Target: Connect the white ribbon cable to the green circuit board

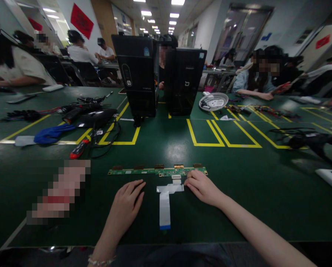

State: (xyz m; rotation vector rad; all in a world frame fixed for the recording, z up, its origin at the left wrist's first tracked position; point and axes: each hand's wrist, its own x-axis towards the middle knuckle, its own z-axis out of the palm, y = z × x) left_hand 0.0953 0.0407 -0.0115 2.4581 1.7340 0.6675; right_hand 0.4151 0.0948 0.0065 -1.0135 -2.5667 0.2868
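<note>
A long, narrow green circuit board [146, 171] lies across the dark green table in front of me, with brownish tabs along its far edge. From the connector near its middle, a white flat ribbon cable [165, 209] runs towards me, folded crosswise and ending in a blue tip. To the left of the cable, my left hand [128, 200] rests palm down, open, its fingers stretched out and touching neither board nor cable. My right hand [202, 187] lies at the right part of the board, fingers loosely bent beside the cable's fold. Nothing is visible in its fingers.
Two black computer towers [139, 74] stand at the back. To the left lie a red-black screwdriver [80, 149], a blue glove [53, 133] and cables. A white basket [214, 101] sits back right, and a black cabled object [312, 142] lies right. People sit around.
</note>
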